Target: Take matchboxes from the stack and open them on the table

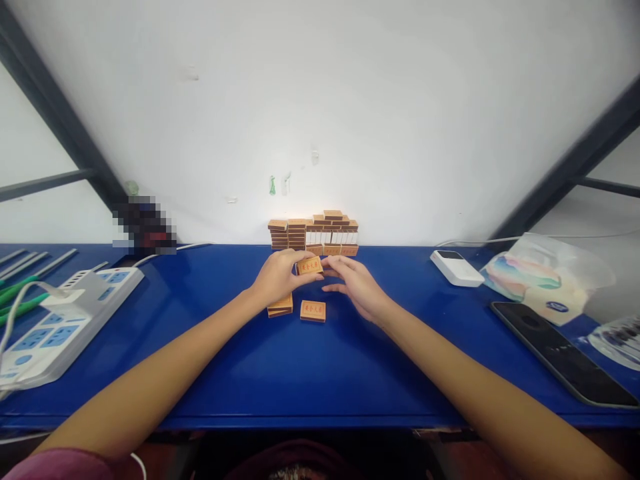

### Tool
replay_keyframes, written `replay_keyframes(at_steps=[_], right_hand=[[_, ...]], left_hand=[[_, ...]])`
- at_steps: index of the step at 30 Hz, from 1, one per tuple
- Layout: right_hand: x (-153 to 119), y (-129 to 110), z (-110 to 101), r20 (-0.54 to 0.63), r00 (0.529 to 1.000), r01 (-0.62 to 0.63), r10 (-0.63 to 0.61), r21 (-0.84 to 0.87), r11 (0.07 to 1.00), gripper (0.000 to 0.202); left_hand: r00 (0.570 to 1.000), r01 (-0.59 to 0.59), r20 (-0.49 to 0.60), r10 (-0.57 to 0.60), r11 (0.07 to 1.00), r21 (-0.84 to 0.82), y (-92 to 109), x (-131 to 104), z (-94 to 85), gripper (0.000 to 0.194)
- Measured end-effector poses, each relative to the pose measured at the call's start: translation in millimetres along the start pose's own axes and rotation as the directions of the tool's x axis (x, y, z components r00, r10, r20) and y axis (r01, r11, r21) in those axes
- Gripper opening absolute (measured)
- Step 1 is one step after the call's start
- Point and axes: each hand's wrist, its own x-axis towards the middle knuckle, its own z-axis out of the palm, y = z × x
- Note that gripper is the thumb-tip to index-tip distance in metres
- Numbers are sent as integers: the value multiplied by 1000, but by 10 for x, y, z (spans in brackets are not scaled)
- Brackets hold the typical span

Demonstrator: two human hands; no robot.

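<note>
Maroon cloth of a sleeve (70, 465) sits nearest the camera, with the forearms reaching out over a blue table (325, 387). Between thumb and fingers, the left hand (275, 277) grips a small printed box (309, 267) just in front of the stacked boxes (288, 233). The right hand (357, 283) has its fingers parted at that box's right end — contact cannot be told. A brushing knuckle could topple the stacked boxes; a slack pinch could drop the held one onto the loose box (313, 312) or knock the low pile (280, 307) askew.
</note>
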Motion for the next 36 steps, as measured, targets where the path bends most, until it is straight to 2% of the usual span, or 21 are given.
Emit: replay_keyframes(at_steps=[3,6,9,12,17,20,23,25,26,28,29,31,34,36], right_hand=[[20,36,-18,-92,995,43,-47,-47,998,38],[26,63,-22,-68,995,62,-67,-71,996,41],[28,66,-23,-39,998,38,-40,-53,998,39],[54,48,-60,-49,999,-3,4,7,1000,33],[120,-8,-170,-79,992,-98,104,75,992,18],[192,-93,-349,-118,981,-141,153,103,985,8],[328,-218,-714,-233,960,-142,158,83,986,6],[457,-281,-1006,-378,914,-157,150,13,987,6],[531,-294,-1139,-464,875,-183,137,-54,982,7],[688,-270,-1334,-603,794,-264,78,-227,937,13],[767,-234,-1385,-631,773,-297,64,-271,916,14],[910,-129,-1400,-646,761,-341,51,-333,879,18],[1042,24,-1301,-628,777,-372,44,-403,836,23],[1046,56,-1240,-604,797,-371,-18,-513,774,23]], left_hand=[[999,-34,1,34,999,33,9,-8,19,40],[997,-79,13,79,994,80,25,-20,49,40],[994,-110,26,108,987,116,21,-32,65,49],[995,-92,41,87,984,149,-18,-29,48,57],[998,-24,56,14,982,185,-61,12,-40,46],[998,-3,58,-5,991,133,-77,37,-130,43],[997,42,60,-47,996,79,-161,35,-244,41],[993,80,77,-84,995,50,-259,10,-313,41],[991,95,89,-99,995,39,-315,-8,-338,41],[985,122,120,-125,992,25,-422,-49,-364,39],[981,133,140,-135,991,20,-468,-68,-364,38],[972,146,185,-147,989,24,-545,-101,-343,38],[960,136,236,-150,988,76,-624,-130,-295,41],[957,127,246,-155,984,125,-651,-138,-287,50]])
